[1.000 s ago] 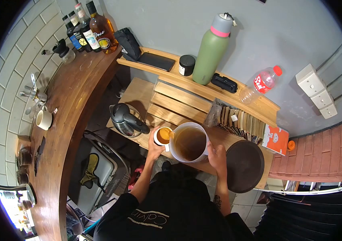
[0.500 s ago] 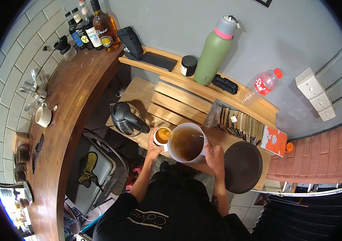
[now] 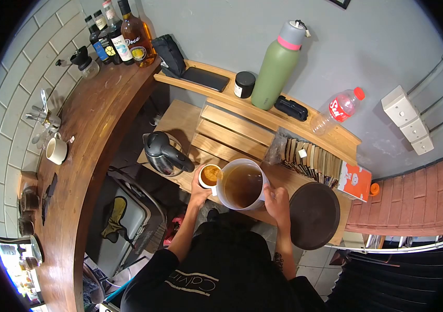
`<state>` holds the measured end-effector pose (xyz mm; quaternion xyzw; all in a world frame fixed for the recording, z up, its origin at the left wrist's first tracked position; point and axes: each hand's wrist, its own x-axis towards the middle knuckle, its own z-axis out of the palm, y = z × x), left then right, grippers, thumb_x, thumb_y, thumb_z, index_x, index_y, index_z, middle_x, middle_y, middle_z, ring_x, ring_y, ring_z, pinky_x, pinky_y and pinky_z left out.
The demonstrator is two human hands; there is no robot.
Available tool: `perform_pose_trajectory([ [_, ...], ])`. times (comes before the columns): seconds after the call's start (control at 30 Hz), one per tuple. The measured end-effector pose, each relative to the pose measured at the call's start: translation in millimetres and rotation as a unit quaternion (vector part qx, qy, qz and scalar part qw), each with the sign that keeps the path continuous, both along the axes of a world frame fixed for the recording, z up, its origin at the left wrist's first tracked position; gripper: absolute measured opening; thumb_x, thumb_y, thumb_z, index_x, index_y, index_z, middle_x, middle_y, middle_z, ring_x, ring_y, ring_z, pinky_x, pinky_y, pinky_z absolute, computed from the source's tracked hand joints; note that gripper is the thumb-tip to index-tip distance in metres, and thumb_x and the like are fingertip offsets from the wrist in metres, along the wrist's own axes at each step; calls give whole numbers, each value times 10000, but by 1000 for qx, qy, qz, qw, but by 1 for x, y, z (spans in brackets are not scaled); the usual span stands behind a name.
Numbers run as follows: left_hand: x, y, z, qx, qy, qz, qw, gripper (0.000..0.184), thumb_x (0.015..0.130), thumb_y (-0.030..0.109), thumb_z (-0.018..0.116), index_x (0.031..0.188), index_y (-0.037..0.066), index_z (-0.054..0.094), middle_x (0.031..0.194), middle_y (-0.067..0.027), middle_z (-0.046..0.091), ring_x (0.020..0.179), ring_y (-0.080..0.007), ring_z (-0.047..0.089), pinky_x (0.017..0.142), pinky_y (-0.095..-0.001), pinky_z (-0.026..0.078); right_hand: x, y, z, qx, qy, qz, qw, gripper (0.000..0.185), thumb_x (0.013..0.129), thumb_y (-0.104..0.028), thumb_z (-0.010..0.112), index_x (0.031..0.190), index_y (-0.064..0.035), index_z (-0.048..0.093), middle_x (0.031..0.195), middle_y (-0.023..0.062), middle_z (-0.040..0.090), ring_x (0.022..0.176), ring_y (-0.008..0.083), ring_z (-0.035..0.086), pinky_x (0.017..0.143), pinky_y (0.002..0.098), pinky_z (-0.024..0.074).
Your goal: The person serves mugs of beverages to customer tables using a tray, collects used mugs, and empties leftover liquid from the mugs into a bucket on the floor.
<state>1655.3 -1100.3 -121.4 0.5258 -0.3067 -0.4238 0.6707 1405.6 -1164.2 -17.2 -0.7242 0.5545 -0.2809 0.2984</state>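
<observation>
My left hand (image 3: 198, 191) is wrapped round a small white cup (image 3: 204, 185). Orange-brown liquid (image 3: 211, 174) with a bubbly surface shows inside it. Close to its right, my right hand (image 3: 277, 202) grips a large pale, translucent pitcher (image 3: 222, 200) by the handle side. Brown liquid (image 3: 242, 188) lies in the pitcher, and its left lip is at the cup's rim. Whether a stream runs between them I cannot tell. Both vessels are above the front of the slatted wooden bench (image 3: 232, 123).
A black-lidded kettle (image 3: 165, 154) stands left of the cup. The round dark tray (image 3: 314, 216) lies right of my right hand. Behind, a narrow shelf (image 3: 221, 104) carries a green bottle (image 3: 276, 73) and a plastic bottle (image 3: 336, 112). A wooden counter (image 3: 88, 119) curves along the left.
Half a second ago, liquid showed at the pitcher's lip, running toward the cup. Now the cup's liquid looks more bubbly and that stream is less distinct. Both hands keep nearly the same place.
</observation>
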Motion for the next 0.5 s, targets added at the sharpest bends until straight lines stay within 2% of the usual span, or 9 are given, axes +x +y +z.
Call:
perform_pose_trajectory([
  [0.13, 1, 2, -8, 1, 26, -4, 1000, 946, 515, -71, 843, 1352, 63, 422, 1276, -37, 500, 1200, -159, 482, 1025, -293, 380, -3, -2, -13, -24, -1, 4, 1000, 458, 897, -235, 576, 571, 86, 555, 427, 165, 460, 391, 204, 483, 453, 388, 368],
  [0.27, 0, 1, -18, -2, 46, -4, 999, 945, 517, -94, 822, 1356, 54, 415, 1280, -39, 498, 1195, -159, 483, 1023, -294, 382, -1, -1, 0, -1, 3, -1, 1000, 457, 892, -238, 583, 572, 88, 549, 436, 186, 454, 391, 209, 478, 457, 396, 367],
  [0.33, 0, 1, -21, -9, 60, -5, 998, 945, 517, -97, 816, 1358, 51, 411, 1280, -39, 497, 1194, -159, 483, 1023, -295, 382, 3, 1, 12, -30, 0, 1, 1000, 471, 888, -246, 592, 560, 86, 531, 441, 197, 438, 387, 211, 467, 457, 404, 364],
  [0.5, -3, 1, -3, -9, 49, -3, 999, 942, 518, -86, 812, 1358, 48, 407, 1272, -41, 507, 1190, -163, 490, 1021, -300, 388, -1, -1, 1, -12, -10, -3, 1000, 493, 888, -259, 599, 543, 81, 509, 438, 187, 418, 385, 212, 450, 455, 411, 359],
])
